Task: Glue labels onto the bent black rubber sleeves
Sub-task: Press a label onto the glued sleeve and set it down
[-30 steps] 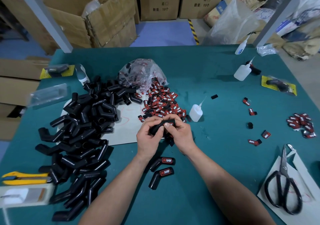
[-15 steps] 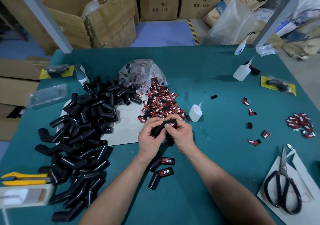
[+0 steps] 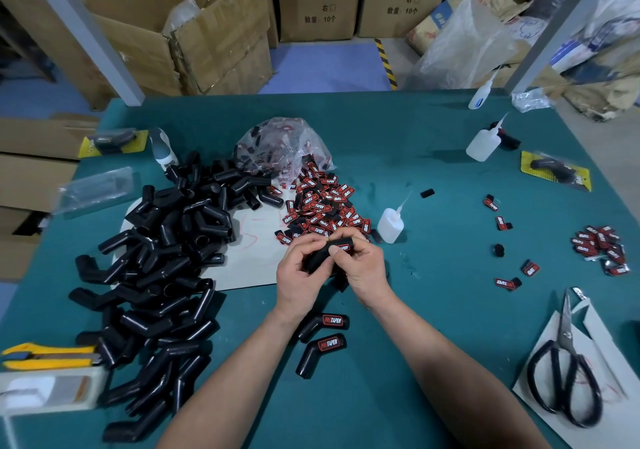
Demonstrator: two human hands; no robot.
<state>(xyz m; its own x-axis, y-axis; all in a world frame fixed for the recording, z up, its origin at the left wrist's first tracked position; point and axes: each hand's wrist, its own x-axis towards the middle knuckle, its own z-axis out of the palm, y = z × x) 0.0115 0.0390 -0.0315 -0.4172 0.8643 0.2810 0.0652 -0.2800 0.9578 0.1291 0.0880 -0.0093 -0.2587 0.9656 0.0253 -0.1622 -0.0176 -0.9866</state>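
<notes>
Two hands work on one sleeve [image 3: 320, 258], held above the middle of the bench [image 3: 433, 310], just at the near side of the label pile [image 3: 322, 206]; the left hand [image 3: 299, 279] is curled round the lower leg of the sleeve, and the right hand [image 3: 365, 268] pinches the upper leg, with its thumb pressing on the red label [image 3: 343, 248]; so both grips are closed on the sleeve.

To do this step well, I think the thumb should press from the middle of the label toward its ends, because the rubber is round and the ends may lift; the label should lie straight along the leg, as on the finished sleeves [image 3: 325, 324]; the pressure should last until the glue takes; glue squeezed out at the border could stick to the skin.

Counted:
- one sleeve in the hands;
- two finished sleeves toward the front edge, between the forearms;
- one heap [image 3: 162, 258] of bare sleeves on the left side, too many to count;
- one label pile in the middle and one small pile [image 3: 602, 248] near the right edge, both too many to count;
- four loose labels [image 3: 491, 203] between them;
- three bottles [image 3: 389, 225], one beside the label pile and two toward the far right corner;
- one scissors [image 3: 564, 379] at the front right corner;
- one knife [image 3: 45, 357] at the front left.
</notes>
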